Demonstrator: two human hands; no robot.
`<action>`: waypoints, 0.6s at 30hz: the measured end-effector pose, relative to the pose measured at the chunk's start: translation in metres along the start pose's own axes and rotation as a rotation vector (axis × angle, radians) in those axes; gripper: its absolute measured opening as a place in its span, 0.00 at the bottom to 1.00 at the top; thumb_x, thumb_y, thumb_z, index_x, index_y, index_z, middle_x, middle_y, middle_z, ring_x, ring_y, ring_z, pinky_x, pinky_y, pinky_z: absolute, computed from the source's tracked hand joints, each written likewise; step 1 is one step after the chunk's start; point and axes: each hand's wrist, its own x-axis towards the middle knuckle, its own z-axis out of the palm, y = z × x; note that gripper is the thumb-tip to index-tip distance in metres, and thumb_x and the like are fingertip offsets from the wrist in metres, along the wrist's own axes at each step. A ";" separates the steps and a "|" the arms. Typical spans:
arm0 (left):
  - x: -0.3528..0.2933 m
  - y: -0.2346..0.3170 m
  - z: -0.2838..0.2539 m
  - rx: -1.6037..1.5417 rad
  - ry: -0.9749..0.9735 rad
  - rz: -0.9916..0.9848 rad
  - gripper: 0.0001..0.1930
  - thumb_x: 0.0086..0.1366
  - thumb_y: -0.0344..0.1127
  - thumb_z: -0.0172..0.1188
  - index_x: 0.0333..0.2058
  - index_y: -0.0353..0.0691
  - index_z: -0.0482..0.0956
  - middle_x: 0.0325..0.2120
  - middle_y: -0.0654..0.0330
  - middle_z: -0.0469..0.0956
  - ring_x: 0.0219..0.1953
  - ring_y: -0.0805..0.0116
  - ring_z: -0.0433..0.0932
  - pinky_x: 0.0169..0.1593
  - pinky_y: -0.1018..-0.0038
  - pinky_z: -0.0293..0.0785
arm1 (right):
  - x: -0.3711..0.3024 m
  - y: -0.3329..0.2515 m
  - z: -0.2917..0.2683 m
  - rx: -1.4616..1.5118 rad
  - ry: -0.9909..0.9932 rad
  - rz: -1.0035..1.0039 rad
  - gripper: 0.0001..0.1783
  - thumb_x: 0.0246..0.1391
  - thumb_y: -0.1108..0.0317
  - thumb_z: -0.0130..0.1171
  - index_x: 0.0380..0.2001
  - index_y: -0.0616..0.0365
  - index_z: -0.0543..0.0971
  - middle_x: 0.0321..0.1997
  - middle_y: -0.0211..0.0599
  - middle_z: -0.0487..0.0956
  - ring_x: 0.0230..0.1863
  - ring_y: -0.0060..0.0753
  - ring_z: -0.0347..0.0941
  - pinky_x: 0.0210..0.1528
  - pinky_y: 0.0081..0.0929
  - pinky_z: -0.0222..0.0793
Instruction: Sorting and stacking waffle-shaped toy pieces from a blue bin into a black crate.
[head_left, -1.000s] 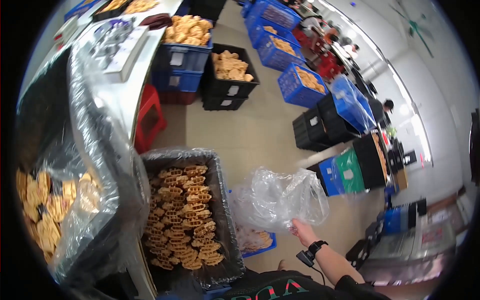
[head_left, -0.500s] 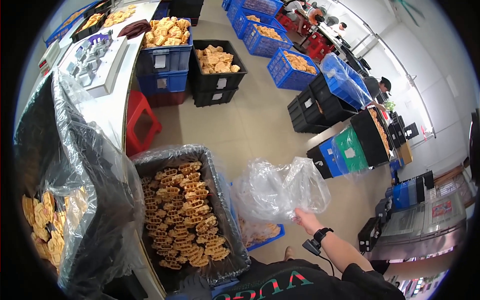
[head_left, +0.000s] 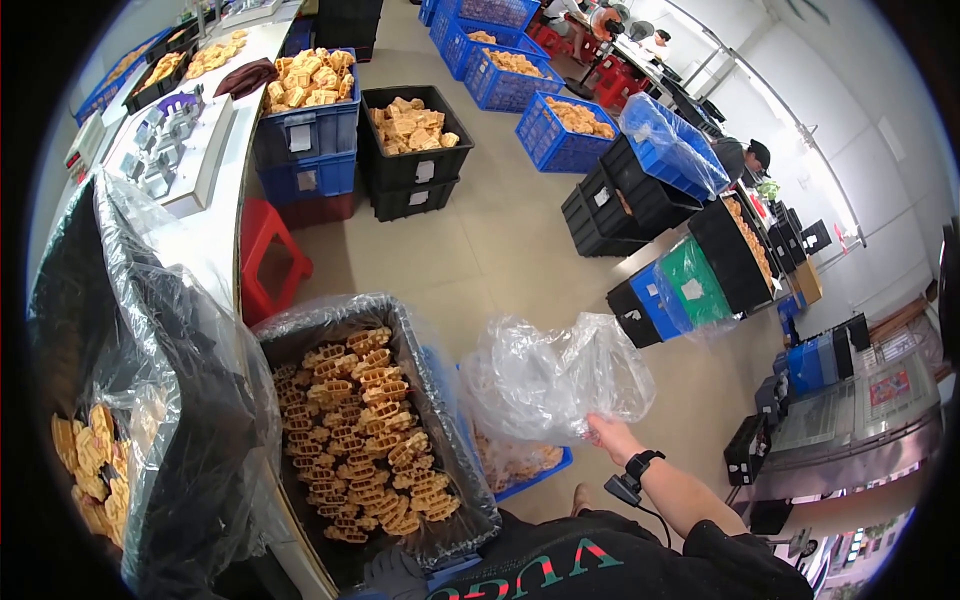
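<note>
My right hand [head_left: 612,438], with a black band at the wrist, pinches the near edge of a crumpled clear plastic bag [head_left: 550,385]. The bag spreads forward over a blue crate [head_left: 535,485] of tan pieces. To its left stands a black bin [head_left: 405,350] lined with clear plastic, with rows of tan, ridged, waffle-like pieces [head_left: 360,435] inside. My left hand [head_left: 395,572], in a dark grey glove, is low by the bin's near edge. Its fingers show only partly, and whether they grip anything I cannot make out.
At the left, another plastic-lined bin [head_left: 190,400] holds more tan pieces. Behind it runs a white table [head_left: 210,240], with a red stool [head_left: 268,265] beside it. Stacked crates [head_left: 415,150] stand ahead. A person [head_left: 745,160] works at the right, beyond more crates [head_left: 640,200].
The view has shifted slightly, so the far crates sit a little further left. My right hand keeps its hold on the plastic bag, which has barely moved.
</note>
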 end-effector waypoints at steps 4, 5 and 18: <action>-0.006 0.004 -0.001 0.023 0.024 -0.036 0.10 0.60 0.40 0.52 0.34 0.45 0.79 0.32 0.60 0.79 0.38 0.61 0.76 0.45 0.59 0.67 | -0.004 -0.002 0.003 0.022 -0.010 -0.044 0.18 0.58 0.57 0.53 0.47 0.56 0.73 0.39 0.29 0.77 0.36 0.23 0.72 0.37 0.26 0.65; -0.008 0.004 -0.001 0.029 0.028 -0.046 0.10 0.60 0.40 0.52 0.34 0.45 0.79 0.32 0.60 0.79 0.38 0.61 0.76 0.45 0.59 0.67 | -0.002 0.002 0.002 0.019 -0.013 -0.040 0.18 0.58 0.57 0.53 0.47 0.56 0.73 0.39 0.29 0.76 0.36 0.23 0.72 0.36 0.26 0.65; -0.024 0.016 0.004 0.077 0.082 -0.145 0.11 0.61 0.40 0.51 0.34 0.44 0.80 0.32 0.60 0.80 0.37 0.61 0.77 0.44 0.59 0.68 | -0.005 0.014 -0.002 0.042 -0.031 -0.002 0.15 0.58 0.59 0.55 0.45 0.53 0.75 0.38 0.27 0.77 0.36 0.22 0.73 0.34 0.21 0.65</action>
